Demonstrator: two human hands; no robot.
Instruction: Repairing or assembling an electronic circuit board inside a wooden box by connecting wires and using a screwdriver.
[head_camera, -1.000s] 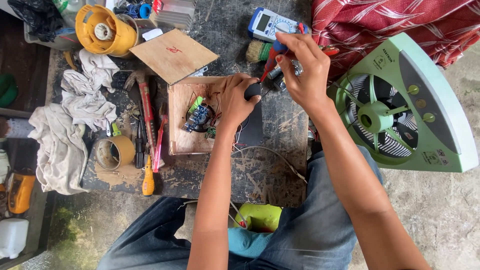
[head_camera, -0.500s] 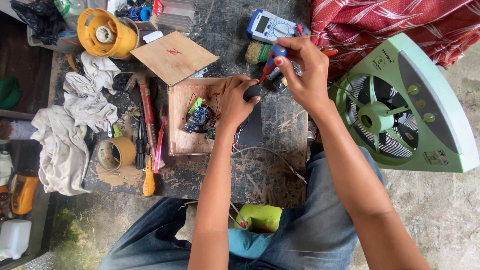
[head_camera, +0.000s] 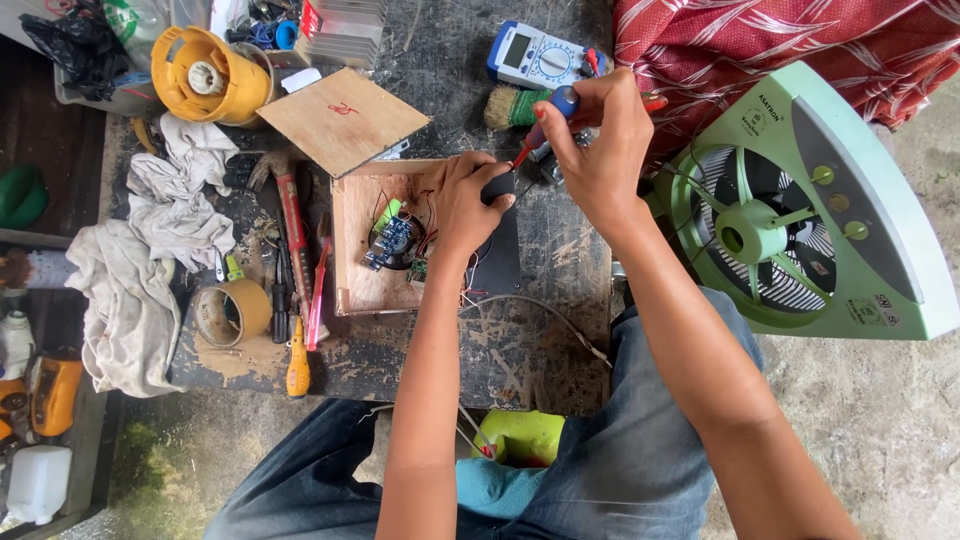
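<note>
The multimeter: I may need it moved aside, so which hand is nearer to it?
Right. The right hand, holding a screwdriver, is just below the multimeter; the left hand sits lower, at the wooden box.

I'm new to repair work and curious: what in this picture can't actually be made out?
- Screwdriver tip: head view, hidden where it meets the left hand.
- Black part under the left hand: mostly covered by the fingers, kind unclear.
- Screwdriver grip: wrapped by the right hand.
- Circuit board in the wooden box: parts too small to tell.
- Yellow-green thing by the lap: partly hidden by the left arm.
</note>
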